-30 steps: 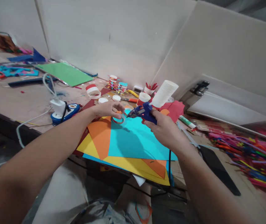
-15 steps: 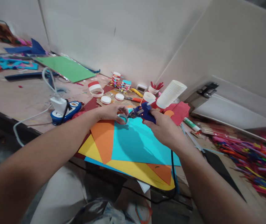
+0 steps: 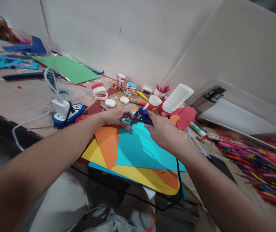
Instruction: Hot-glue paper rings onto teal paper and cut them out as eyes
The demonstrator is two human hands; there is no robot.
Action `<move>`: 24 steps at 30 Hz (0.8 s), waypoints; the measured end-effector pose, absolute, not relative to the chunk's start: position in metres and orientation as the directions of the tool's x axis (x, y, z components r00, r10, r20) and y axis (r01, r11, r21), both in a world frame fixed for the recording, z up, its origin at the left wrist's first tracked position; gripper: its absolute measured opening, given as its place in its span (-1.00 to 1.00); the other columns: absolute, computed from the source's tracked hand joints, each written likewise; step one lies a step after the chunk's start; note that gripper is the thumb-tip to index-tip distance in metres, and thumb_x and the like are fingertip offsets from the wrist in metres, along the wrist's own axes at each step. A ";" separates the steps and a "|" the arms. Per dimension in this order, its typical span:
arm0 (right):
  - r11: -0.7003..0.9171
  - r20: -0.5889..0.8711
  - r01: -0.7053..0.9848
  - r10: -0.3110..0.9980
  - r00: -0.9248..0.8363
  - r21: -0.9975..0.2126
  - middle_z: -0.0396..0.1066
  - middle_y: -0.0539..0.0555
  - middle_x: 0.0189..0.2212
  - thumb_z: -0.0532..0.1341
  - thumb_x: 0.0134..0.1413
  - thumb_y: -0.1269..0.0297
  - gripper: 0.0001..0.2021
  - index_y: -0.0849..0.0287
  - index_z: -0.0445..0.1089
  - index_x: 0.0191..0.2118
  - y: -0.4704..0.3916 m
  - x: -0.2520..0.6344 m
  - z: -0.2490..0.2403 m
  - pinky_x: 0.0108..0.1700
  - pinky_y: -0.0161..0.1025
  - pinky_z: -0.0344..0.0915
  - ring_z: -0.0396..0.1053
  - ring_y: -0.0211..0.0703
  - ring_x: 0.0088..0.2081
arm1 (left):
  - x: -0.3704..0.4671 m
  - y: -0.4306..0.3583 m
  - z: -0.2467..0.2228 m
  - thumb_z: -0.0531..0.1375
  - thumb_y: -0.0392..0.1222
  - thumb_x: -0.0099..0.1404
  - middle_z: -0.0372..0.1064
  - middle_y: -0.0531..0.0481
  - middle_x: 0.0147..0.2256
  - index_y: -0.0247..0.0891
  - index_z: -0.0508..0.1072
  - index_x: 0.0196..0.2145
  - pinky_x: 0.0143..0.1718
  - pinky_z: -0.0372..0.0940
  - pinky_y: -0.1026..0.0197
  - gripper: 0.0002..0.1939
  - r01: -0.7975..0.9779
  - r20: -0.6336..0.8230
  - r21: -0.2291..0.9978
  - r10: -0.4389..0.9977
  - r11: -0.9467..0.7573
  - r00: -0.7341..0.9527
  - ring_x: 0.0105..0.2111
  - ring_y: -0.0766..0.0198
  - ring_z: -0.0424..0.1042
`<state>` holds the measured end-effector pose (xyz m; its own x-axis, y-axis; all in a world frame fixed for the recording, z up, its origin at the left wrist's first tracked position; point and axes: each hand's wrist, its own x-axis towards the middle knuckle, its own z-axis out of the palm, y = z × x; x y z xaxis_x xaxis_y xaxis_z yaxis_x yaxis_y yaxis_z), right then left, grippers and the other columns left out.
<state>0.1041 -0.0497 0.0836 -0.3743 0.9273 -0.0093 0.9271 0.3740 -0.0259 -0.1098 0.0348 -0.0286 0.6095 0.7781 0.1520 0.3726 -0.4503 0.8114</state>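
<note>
My left hand (image 3: pixel 118 117) is closed on a small white paper ring (image 3: pixel 127 122), its fingers pinching the rim just above the sheets. Turquoise shows through the ring's opening. In my right hand (image 3: pixel 158 127) is a blue hot glue gun (image 3: pixel 142 116) with a small red light and a pale glue stick poking out behind. Its dark, crusted nozzle meets the ring's right side; whether it touches cannot be made out. Beneath both hands lies a turquoise sheet (image 3: pixel 140 148), over orange paper (image 3: pixel 107 141) and a yellow sheet (image 3: pixel 150 180).
Behind stand a stack of paper cups (image 3: pixel 178 100), a red-and-white cup (image 3: pixel 154 101) and two decorated cups (image 3: pixel 121 80). White lids (image 3: pixel 110 103) lie near a cut cup (image 3: pixel 100 93). A blue power strip (image 3: pixel 69 116) is at left, pipe cleaners (image 3: pixel 266 170) at right. The gun's black cord (image 3: pixel 179 180) hangs over the edge.
My right hand has moved the glue gun left, bringing its nozzle closer against the ring. My left hand stays in almost the same place, still gripping the ring.
</note>
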 end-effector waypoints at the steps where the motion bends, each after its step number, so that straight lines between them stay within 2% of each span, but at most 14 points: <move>1: 0.385 -0.017 0.923 0.923 -0.385 -0.003 0.48 0.34 0.01 0.13 0.27 0.30 -0.62 0.25 0.32 0.16 -0.049 0.102 0.085 -0.16 -0.13 0.29 0.47 0.16 -0.07 | -0.110 0.035 -0.029 0.45 0.00 -0.04 0.48 -0.04 -0.13 -0.23 0.46 -0.13 -0.11 0.28 0.20 -0.46 0.351 0.162 0.819 0.770 -0.454 0.617 -0.10 0.13 0.45; 8: 0.424 -0.068 0.891 0.905 -0.419 0.161 0.51 0.29 -0.06 0.10 0.24 0.31 -0.62 0.21 0.30 0.16 -0.048 0.088 0.093 -0.23 -0.16 0.31 0.51 0.10 -0.16 | -0.107 0.036 -0.034 0.47 -0.04 -0.03 0.51 -0.07 -0.12 -0.23 0.48 -0.13 -0.03 0.30 0.14 -0.48 0.156 0.243 0.884 0.717 -0.441 0.653 -0.08 0.13 0.46; 12: 0.443 -0.118 0.866 0.897 -0.427 0.232 0.52 0.33 -0.11 0.10 0.24 0.28 -0.65 0.24 0.35 0.09 -0.043 0.078 0.101 -0.33 -0.18 0.28 0.51 0.13 -0.19 | -0.105 0.034 -0.032 0.44 -0.09 -0.01 0.50 -0.06 -0.09 -0.23 0.48 -0.12 0.01 0.29 0.13 -0.52 0.126 0.233 0.905 0.721 -0.407 0.653 -0.05 0.13 0.46; 17: 0.483 -0.210 0.847 0.872 -0.443 0.221 0.52 0.34 -0.06 0.13 0.22 0.26 -0.69 0.28 0.43 0.00 -0.025 0.070 0.113 -0.34 -0.23 0.24 0.50 0.10 -0.13 | -0.108 0.033 -0.032 0.45 -0.07 -0.03 0.49 -0.06 -0.01 -0.19 0.49 -0.05 0.04 0.27 0.15 -0.44 0.218 0.178 0.897 0.765 -0.385 0.620 0.01 0.10 0.44; 20: 0.493 -0.249 0.839 0.863 -0.439 0.230 0.53 0.31 -0.09 0.13 0.20 0.28 -0.74 0.27 0.48 -0.09 -0.014 0.067 0.117 -0.36 -0.25 0.21 0.49 0.05 -0.15 | -0.109 0.032 -0.030 0.45 -0.01 -0.05 0.53 -0.05 -0.06 -0.19 0.51 -0.07 0.00 0.28 0.17 -0.43 0.321 0.143 0.864 0.800 -0.389 0.583 -0.03 0.09 0.47; 24: 0.498 -0.306 0.833 0.853 -0.422 0.240 0.55 0.26 -0.20 0.17 0.16 0.32 -0.77 0.26 0.51 -0.14 -0.006 0.063 0.122 -0.42 -0.27 0.16 0.48 -0.05 -0.26 | -0.109 0.028 -0.025 0.44 0.01 -0.06 0.56 0.00 -0.14 -0.19 0.54 -0.14 -0.07 0.30 0.20 -0.49 0.377 0.136 0.833 0.810 -0.405 0.570 -0.10 0.10 0.49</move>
